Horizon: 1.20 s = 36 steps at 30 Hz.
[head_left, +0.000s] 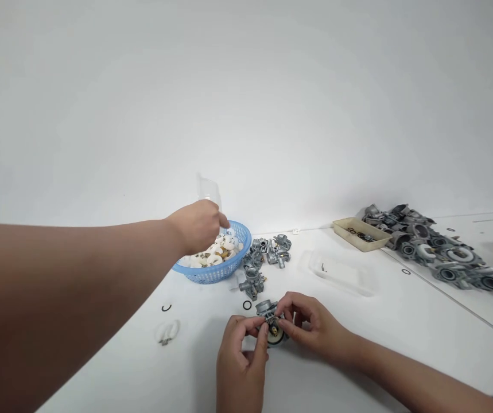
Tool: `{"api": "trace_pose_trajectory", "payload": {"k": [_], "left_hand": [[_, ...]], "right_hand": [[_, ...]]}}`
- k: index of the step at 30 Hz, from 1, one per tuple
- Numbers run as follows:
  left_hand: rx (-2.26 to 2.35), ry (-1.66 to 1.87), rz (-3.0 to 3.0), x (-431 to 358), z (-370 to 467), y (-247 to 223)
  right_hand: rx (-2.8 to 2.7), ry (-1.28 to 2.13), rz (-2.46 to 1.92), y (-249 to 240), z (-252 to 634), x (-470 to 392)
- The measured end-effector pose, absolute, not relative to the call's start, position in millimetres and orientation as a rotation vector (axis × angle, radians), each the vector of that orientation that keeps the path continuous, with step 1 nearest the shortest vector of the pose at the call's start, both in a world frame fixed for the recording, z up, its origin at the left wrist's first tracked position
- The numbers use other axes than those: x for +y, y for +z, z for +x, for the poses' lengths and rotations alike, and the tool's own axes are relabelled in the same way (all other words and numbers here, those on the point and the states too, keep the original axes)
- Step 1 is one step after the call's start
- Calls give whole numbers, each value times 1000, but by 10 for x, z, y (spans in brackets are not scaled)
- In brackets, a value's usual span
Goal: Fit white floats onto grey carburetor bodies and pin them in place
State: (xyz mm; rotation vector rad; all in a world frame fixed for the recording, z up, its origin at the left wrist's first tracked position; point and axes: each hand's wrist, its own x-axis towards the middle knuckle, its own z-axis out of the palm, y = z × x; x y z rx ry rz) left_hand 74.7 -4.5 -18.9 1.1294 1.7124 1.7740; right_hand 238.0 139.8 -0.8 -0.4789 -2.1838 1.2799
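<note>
A grey metal carburetor [267,308] with a white float and a brass part stands on the white table. My left hand [244,350] grips it from the left, its thumb and index finger at the upper edge of the float. From the right, my right hand [309,324] pinches at the same spot; whatever is between its fingertips is too small to name. A black rubber ring [247,305] lies just left of the carburetor. Several more carburetors [252,278] are grouped behind it.
From the left, another person's arm [100,269] reaches into a blue basket [214,274] of white floats. A loose float [169,332] and black clip [166,308] lie at left. Right are a clear tray [358,281], cream tray [371,246] and piled carburetor bodies [448,252].
</note>
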Motion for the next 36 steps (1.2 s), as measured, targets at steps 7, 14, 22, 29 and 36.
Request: {"api": "trace_pose_trajectory", "payload": {"k": [7,14,22,29,36], "left_hand": [[1687,1797,1101,-9,735,-293],[1680,1709,1182,-12,654,-329],[1715,1701,1191,-19,664,-322],[1741,1703,1205,-22,646,-321],[1921,1797,1241,-63,792,-316]], "right_hand": [[-2182,1275,-489,-31,2361,1390],[-2189,1249,-489,-27,2372,1372],[-2200,1208,-481,-20,2374,1358],[-2195,1196,-474,-13,2373,1353],[-2225,1152,-456,5,2375,1338]]}}
